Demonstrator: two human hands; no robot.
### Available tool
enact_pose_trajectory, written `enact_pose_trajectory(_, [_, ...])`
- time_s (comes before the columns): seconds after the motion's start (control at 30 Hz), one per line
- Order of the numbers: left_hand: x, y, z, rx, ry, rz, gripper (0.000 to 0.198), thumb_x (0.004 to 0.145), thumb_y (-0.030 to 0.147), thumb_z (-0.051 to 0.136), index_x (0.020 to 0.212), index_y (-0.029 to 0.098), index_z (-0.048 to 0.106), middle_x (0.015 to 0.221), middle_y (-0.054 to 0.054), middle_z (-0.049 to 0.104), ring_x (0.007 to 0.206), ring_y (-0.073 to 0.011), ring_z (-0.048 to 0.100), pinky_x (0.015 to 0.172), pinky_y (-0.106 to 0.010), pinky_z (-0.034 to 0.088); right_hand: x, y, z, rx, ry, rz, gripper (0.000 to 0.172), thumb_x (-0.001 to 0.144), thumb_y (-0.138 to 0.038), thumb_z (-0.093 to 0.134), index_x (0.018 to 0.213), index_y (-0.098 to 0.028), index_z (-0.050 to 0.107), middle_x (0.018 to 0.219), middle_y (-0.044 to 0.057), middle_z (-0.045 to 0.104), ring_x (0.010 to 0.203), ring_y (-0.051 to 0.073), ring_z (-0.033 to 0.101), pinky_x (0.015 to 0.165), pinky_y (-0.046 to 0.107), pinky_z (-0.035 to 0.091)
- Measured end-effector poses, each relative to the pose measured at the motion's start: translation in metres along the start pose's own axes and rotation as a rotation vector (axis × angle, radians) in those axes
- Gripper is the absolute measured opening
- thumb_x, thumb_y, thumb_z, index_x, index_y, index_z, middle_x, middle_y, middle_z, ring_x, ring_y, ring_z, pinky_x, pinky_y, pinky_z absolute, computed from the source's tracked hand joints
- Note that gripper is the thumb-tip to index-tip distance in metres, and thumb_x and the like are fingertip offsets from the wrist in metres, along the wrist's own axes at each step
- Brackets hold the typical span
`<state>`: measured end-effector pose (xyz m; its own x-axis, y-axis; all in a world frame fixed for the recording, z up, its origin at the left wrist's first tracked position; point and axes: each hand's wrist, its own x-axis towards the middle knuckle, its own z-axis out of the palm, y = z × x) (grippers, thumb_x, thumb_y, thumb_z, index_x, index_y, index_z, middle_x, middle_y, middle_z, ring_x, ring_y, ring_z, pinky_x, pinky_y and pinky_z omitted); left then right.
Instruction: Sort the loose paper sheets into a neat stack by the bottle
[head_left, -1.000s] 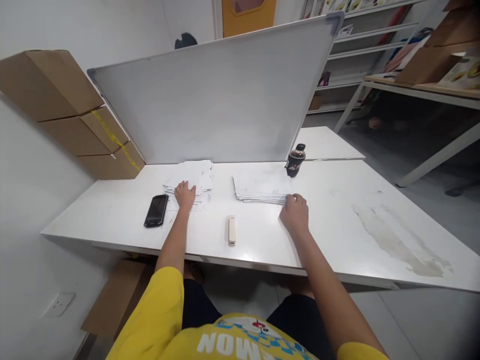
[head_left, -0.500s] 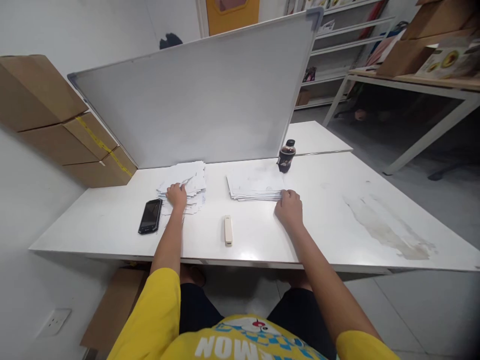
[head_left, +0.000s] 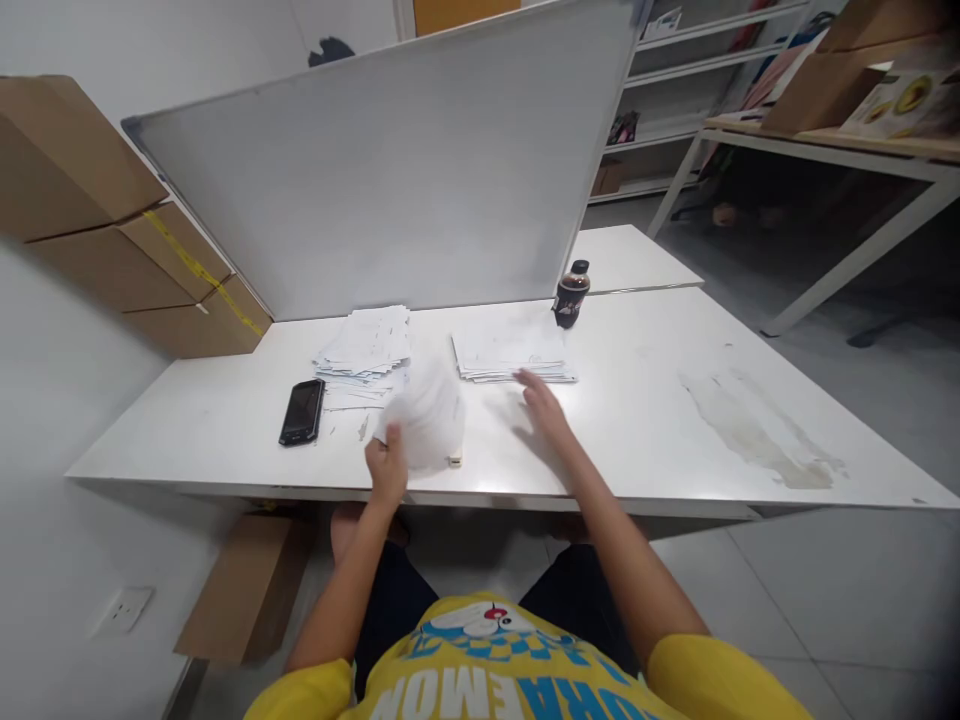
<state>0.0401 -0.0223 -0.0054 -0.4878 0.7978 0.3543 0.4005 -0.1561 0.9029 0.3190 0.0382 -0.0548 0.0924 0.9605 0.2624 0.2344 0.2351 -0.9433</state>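
Observation:
My left hand (head_left: 388, 468) is closed on the edge of a white sheet of paper (head_left: 427, 415), blurred by motion, held over the front of the table. Most of a small cream stick-shaped object (head_left: 455, 461) is hidden behind that sheet. Fingers stretched out and holding nothing, my right hand (head_left: 546, 408) hovers just in front of the right paper stack (head_left: 510, 350); whether a fingertip touches it I cannot tell. Behind my left hand lies the looser left paper stack (head_left: 365, 342), its sheets uneven at the front.
A black phone (head_left: 302, 412) lies left of the papers. A dark drink bottle (head_left: 571, 295) stands behind the right stack. The whiteboard (head_left: 405, 180) rises along the back edge, with cardboard boxes (head_left: 187, 265) at the left. A grey smear (head_left: 757, 430) marks the table (head_left: 630, 390) at right.
My left hand has come off the left stack toward me and to the right, bringing a sheet of paper. My right hand has left the right stack's corner and moved left, fingers extended.

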Motion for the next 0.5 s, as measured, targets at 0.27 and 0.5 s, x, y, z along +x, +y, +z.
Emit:
enact_pose_trajectory(0.27, [-0.056,0.010,0.021,-0.087,-0.321,0.254,0.042,0.096,0.049,0.046,0.106,0.015,0.069,0.101,-0.012,0.075,0.103,-0.0248,0.069,0.090,-0.036,0.057,-0.051,-0.006,0.004,0.382,-0.113,0.151,0.081,0.075,-0.057,0.070,0.145,-0.033,0.037,0.138,0.010,0.056,0.129,0.026,0.049,0.112,0.049,0.035])
enact_pose_trajectory(0.5, [-0.068,0.019,0.035,-0.249,-0.464,0.818,0.030,0.100,0.029,0.041,0.120,0.022,0.063,0.120,-0.012,0.067,0.124,-0.0253,0.058,0.101,-0.048,0.050,-0.040,-0.015,-0.024,0.457,0.080,0.077,0.067,0.088,-0.067,0.040,0.148,-0.037,0.032,0.155,0.001,0.038,0.144,0.024,0.032,0.115,0.047,0.027])
